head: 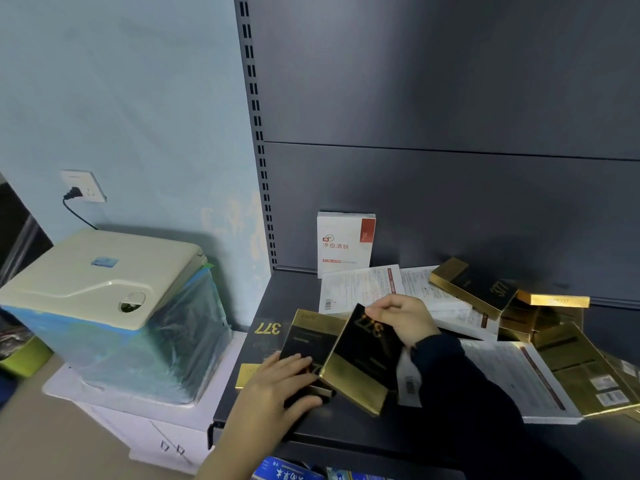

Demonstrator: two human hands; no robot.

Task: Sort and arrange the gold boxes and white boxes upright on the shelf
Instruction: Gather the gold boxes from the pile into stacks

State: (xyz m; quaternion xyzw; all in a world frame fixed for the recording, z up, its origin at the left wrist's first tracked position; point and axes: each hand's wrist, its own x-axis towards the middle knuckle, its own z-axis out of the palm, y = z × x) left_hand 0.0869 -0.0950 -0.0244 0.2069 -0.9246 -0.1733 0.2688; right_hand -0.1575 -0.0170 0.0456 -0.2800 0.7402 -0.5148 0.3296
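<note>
On the dark shelf (298, 289) one white box (345, 242) stands upright against the back panel. Other white boxes (360, 287) lie flat behind my hands. My right hand (401, 318) grips the top edge of a black-and-gold box (363, 362) and holds it tilted. My left hand (277, 386) rests on a second gold box (308, 341) lying at the shelf's front left. Another gold box (265, 336) lies flat under it. More gold boxes (474, 289) are heaped at the right.
A cream machine wrapped in plastic (114, 306) sits on a white carton left of the shelf. A slotted upright (258, 133) marks the shelf's left edge. A large flat white box (512, 379) and gold box (588, 372) lie at the right. Blue packages (287, 472) show below.
</note>
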